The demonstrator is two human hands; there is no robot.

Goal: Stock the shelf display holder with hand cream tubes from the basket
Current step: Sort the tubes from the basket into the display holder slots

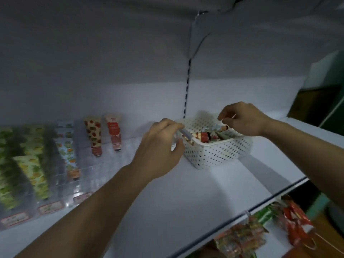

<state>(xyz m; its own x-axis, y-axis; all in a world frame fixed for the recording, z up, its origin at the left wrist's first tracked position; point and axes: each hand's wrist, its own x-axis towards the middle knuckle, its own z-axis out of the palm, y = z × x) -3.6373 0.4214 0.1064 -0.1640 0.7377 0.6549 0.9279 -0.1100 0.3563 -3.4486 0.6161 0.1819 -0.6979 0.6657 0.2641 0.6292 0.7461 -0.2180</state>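
A white perforated basket [219, 153] stands on the shelf, right of centre, with several hand cream tubes [214, 135] lying in it. My left hand [162, 144] is at the basket's left rim, pinching the flat end of one tube [187, 135] that slants over the rim. Over the basket's back edge hovers my right hand [242, 121], fingers curled just above the tubes; whether it holds one is unclear. The clear display holder [83, 170] sits at the left, its lanes holding green, yellow and blue-patterned tubes, plus a strawberry tube [93, 136] and a red tube [115, 135].
The white shelf [186, 202] runs to a front edge at the lower right. Below that edge hang red and green packets [260, 229]. A slotted upright strip [187, 90] runs up the back wall behind the basket. Another shelf is overhead.
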